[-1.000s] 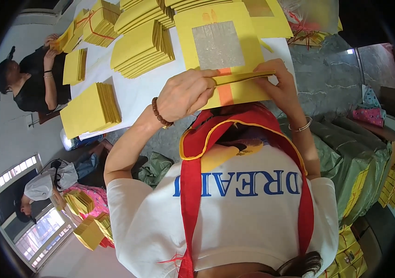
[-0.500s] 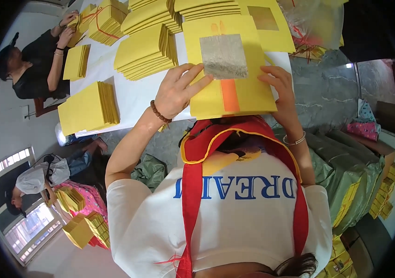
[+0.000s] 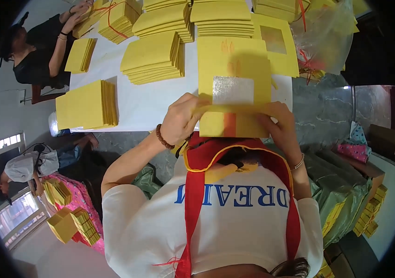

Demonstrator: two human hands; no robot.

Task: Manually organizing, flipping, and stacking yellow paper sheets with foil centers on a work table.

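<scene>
A stack of yellow paper [image 3: 211, 60] lies at the table's near edge, its top face marked with a silver square [image 3: 232, 90] and an orange stripe [image 3: 229, 124]. My left hand [image 3: 181, 119] pinches the left end of a raised yellow paper sheet [image 3: 234, 109], seen nearly edge-on above the stack. At its right end my right hand [image 3: 278, 126] grips the same sheet, thumb beneath. The raised sheet runs between both hands and crosses just below the silver square. Some fingertips are hidden behind the paper.
Folded yellow paper bundles [image 3: 153, 60] stand on the white table [image 3: 100, 60]; another bundle [image 3: 86, 105] sits at its left corner. A clear plastic bag [image 3: 325, 39] is at the far right. One person [image 3: 40, 51] works at the left; another [image 3: 26, 164] sits below. Green-wrapped bales [image 3: 332, 180] stand right.
Both hands have gone from resting spread on the yellow sheet to pinching a raised sheet between them. They sit slightly nearer my body. The silver square appears lower and brighter.
</scene>
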